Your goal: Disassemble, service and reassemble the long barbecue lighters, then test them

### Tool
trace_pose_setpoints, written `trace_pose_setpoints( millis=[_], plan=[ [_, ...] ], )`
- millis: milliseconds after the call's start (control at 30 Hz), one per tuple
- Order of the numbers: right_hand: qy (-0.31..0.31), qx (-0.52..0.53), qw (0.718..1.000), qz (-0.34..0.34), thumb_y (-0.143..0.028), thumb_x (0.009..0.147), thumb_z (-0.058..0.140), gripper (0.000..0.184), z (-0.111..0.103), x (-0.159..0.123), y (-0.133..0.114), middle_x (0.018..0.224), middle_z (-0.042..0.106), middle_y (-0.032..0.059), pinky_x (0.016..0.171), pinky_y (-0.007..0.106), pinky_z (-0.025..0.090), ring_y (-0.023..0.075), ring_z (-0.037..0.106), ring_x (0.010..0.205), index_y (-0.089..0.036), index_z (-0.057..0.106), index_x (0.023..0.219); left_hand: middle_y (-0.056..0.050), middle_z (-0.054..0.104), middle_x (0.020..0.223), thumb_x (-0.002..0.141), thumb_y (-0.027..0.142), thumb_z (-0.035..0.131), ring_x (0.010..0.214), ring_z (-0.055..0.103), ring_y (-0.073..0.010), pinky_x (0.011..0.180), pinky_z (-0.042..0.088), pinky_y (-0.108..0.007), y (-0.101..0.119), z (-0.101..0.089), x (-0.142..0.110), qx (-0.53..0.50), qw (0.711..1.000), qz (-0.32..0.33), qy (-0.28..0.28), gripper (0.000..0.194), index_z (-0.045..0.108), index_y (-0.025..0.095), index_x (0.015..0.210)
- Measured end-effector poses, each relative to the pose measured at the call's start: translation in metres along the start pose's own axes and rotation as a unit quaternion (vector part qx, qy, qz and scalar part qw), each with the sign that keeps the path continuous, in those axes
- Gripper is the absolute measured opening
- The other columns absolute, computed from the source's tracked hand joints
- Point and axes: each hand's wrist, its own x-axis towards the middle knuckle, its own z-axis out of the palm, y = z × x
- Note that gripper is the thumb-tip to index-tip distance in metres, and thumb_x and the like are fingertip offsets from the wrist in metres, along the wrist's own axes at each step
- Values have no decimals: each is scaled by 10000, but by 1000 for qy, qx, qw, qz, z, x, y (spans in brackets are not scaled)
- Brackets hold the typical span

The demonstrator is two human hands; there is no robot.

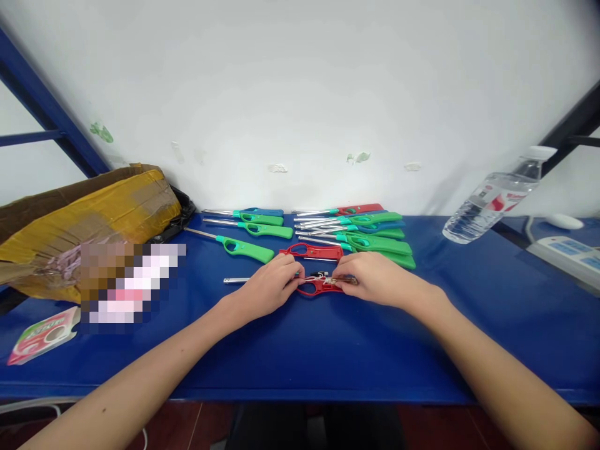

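An opened red long-neck gas lighter point(320, 287) lies in front of me, with white wire and small inner parts showing in its handle. My left hand point(276, 281) is closed at its front end, fingertips pinched by the wire. A metal tube point(235, 280) sticks out left from under that hand. My right hand point(365, 275) pinches the handle's right end; the fingers hide exactly which piece. Just behind lies a red half shell point(319, 251), with a thin metal rod along its lower edge. A small black part point(319, 274) sits between my hands.
Several finished-looking lighters lie behind, with a green lighter point(247, 249) at left and a green-handled pile point(375, 242) at right. A taped cardboard box point(103, 219) and a red-green card point(44, 335) are left. A water bottle point(494, 200) and a power strip point(569, 256) stand right.
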Motion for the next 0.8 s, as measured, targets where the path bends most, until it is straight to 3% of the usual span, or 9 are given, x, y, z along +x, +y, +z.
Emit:
trace_pose_setpoints(
  millis=[200,467,700,800],
  plan=[
    [-5,-12,1000,-5,-240,900,530,215,1,0,0,792,703,69,651,292,418,196,632,713,-190,737,867,-42,560,920,998,226,412,859,510,-176,803,417,-298,-1,-11,-1,-37,997,27,-58,191,590,184,945],
    [2,-11,1000,-1,-251,921,506,218,-1,-1,3,863,714,64,658,286,420,192,645,746,-185,714,915,-40,565,911,993,267,447,854,520,-175,774,416,-283,0,-16,0,-54,995,23,-81,212,640,196,945],
    [10,9,1000,8,-252,926,497,204,-1,-1,2,919,708,64,674,284,428,188,639,788,-181,685,959,-29,578,860,932,214,521,809,530,-170,744,422,-290,2,-9,0,-33,998,3,-46,118,633,189,900],
    [7,19,1000,12,-263,926,503,185,-1,-1,2,906,697,54,658,279,421,178,624,763,-185,671,944,-21,585,814,894,272,613,807,539,-179,708,419,-287,6,-4,2,-21,999,-28,-25,101,647,190,846]
  ],
)
